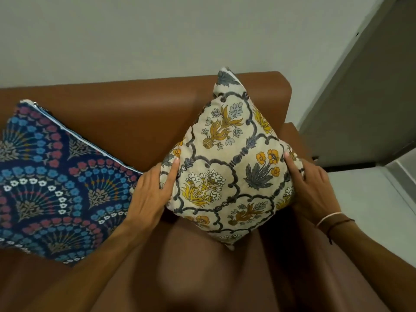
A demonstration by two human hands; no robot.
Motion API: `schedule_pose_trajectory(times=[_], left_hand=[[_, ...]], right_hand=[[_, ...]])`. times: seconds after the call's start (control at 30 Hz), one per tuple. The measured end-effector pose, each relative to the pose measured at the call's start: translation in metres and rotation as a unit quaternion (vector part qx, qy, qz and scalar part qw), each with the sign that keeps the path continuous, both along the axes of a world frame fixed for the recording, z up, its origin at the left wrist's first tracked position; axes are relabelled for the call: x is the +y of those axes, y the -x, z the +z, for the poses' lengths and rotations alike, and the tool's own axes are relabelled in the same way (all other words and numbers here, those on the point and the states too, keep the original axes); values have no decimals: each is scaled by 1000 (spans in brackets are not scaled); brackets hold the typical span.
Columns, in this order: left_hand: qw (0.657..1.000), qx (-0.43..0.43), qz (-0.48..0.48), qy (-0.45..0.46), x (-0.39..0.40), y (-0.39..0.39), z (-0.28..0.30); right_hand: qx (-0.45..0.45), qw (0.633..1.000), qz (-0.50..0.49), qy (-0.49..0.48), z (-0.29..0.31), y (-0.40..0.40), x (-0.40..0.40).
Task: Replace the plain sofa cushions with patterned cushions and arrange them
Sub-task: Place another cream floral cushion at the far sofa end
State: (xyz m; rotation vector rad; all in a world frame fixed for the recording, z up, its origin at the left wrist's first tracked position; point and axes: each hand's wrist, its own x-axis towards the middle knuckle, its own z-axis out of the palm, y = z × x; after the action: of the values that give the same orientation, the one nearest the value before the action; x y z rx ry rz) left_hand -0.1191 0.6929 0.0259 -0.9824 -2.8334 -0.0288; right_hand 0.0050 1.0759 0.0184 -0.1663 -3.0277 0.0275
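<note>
A cream cushion (229, 163) with yellow flowers and grey scrolls stands on one corner on the brown sofa (135, 113), leaning on the backrest near the right armrest. My left hand (153, 192) grips its left corner, thumb on the front. My right hand (313, 188) holds its right corner. A dark blue cushion (54, 176) with red, blue and white flower fans leans on the backrest to the left, touching my left hand's side.
The sofa's right armrest (292, 136) sits just behind my right hand. A white wall (157, 37) rises behind the backrest. Grey flooring and a dark door edge (360, 109) lie to the right of the sofa.
</note>
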Motion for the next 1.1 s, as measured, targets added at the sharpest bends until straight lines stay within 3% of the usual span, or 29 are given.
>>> schedule_pose_trajectory(times=[0.3, 0.4, 0.53, 0.67, 0.8, 0.93, 1.1], left_hand=[[995, -85, -3, 60, 5, 7, 7], [990, -125, -22, 63, -8, 4, 14], [995, -43, -26, 90, -45, 14, 23], [969, -17, -5, 248, -65, 46, 28], [940, -47, 13, 338, -65, 64, 21], [946, -44, -1, 321, -75, 61, 23], [974, 3, -73, 214, -109, 41, 37]], right_hand=[[-78, 996, -34, 24, 9, -9, -12], [-9, 1000, -24, -10, 13, -17, -29], [119, 989, 77, -38, 15, -10, -82], [160, 967, 194, -41, 16, 22, -155], [108, 963, 233, -85, 11, 67, -215], [48, 972, 178, -149, 2, 91, -212], [42, 969, 160, -181, -6, 98, -209]])
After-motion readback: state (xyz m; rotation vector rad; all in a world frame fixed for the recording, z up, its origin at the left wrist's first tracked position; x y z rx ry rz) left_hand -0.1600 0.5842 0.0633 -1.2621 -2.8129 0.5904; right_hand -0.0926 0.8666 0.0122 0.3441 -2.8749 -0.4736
